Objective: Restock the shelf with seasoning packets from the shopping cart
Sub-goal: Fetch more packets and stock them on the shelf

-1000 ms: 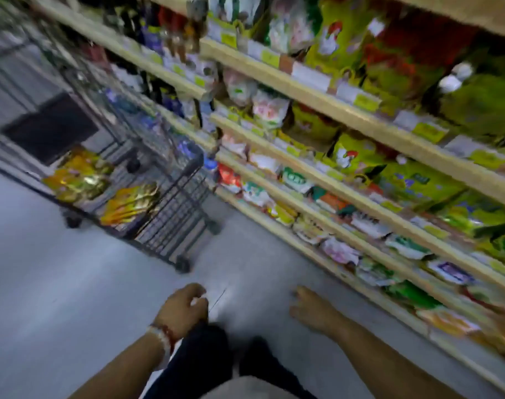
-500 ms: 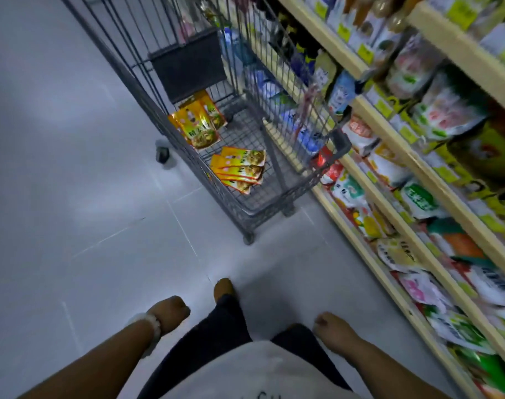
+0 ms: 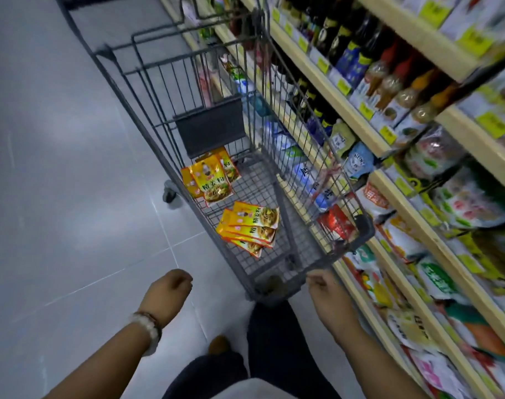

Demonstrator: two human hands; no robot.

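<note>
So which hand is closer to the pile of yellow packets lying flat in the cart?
The right hand. It is at the cart's near end, just below the pile of yellow packets. The left hand hangs over the floor, outside the cart.

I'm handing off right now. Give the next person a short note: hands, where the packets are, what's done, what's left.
Left hand: loosely curled, holds nothing. Right hand: loosely curled, empty, close to the near end of the shopping cart. Two piles of yellow seasoning packets lie in the cart: one at the far end, one nearer. The shelf is on the right. No packet is in hand; both piles are left to pick up and shelve.
</note>
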